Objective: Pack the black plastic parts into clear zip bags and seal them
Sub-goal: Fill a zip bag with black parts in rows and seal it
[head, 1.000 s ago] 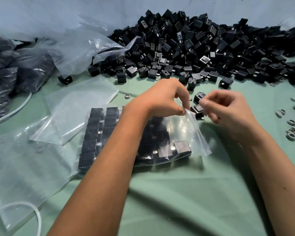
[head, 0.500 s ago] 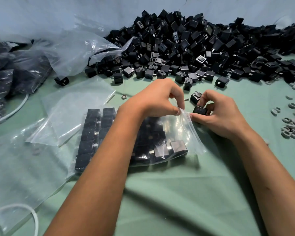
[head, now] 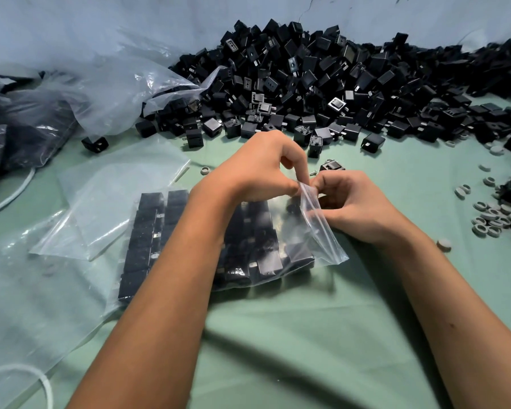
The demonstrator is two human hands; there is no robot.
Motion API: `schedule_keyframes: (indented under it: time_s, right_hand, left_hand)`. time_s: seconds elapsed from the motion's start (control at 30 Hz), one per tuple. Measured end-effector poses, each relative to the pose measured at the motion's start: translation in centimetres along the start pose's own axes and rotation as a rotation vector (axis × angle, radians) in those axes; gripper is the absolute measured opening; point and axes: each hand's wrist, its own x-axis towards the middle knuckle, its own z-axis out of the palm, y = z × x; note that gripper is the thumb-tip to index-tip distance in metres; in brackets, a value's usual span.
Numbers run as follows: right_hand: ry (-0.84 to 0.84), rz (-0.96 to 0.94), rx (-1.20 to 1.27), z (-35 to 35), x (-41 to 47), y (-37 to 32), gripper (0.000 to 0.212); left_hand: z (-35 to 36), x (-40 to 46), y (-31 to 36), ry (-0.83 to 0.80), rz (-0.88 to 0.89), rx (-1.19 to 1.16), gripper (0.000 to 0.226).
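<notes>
Together, the left hand (head: 260,169) and right hand (head: 356,205) pinched the open end of the zip bag (head: 322,240), fingers curled tight on its strip. It lay on the green cloth (head: 307,335), packed with black parts (head: 148,231); the right hand perhaps hid one more.

- Table (head: 322,349) draped in wrinkled green cloth.
- Filled bag (head: 322,249) of black parts lies centre.
- Empty bags (head: 115,199) at left.
- Loose heap of parts (head: 322,93) along the back.
- Grey rings (head: 490,216) scattered right.
- White cord (head: 42,382) at near-left edge.
</notes>
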Motion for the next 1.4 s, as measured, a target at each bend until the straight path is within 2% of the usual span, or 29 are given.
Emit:
schedule_keyframes:
  time_s: [0.17, 0.4, 0.67, 0.83, 0.9, 1.03, 1.2, 1.4]
  right_hand:
    - [-0.021, 0.005, -0.062, 0.4, 0.0, 0.1, 0.013]
    - [-0.042, -0.016, -0.027, 0.3, 0.1, 0.3, 0.023]
    - [-0.193, 0.072, -0.094, -0.3, -0.1, 0.0, 0.016]
    - [-0.26, 0.063, -0.076, -0.1, -0.3, -0.8, 0.017]
    - [-0.258, 0.054, -0.063, 0.1, -0.3, -0.9, 0.021]
    - [-0.23, 0.044, -0.037, 0.3, -0.3, -1.2, 0.008]
    - [-0.222, 0.033, -0.074, 0.9, -0.3, -1.1, 0.015]
    - [-0.194, 0.042, -0.067, 0.3, -0.3, -1.2, 0.009]
  left_hand:
    - [-0.1, -0.1, -0.1, -0.011, -0.009, -0.009, 0.018]
    - [-0.2, -0.1, -0.8, 0.01, -0.026, -0.046, 0.015]
    - [-0.6, -0.2, -1.3, 0.096, -0.044, -0.086, 0.01]
    - [-0.9, -0.4, -1.6, 0.097, -0.071, -0.088, 0.011]
    - [-1.0, -0.5, -1.6, 0.091, -0.072, -0.088, 0.01]
    - [-1.1, -0.6, -1.5, 0.097, -0.075, -0.089, 0.01]
    - [-1.2, -0.7, -1.5, 0.11, -0.083, -0.096, 0.01]
    - [-1.5, -0.8, -2.3, 0.088, -0.123, -0.057, 0.01]
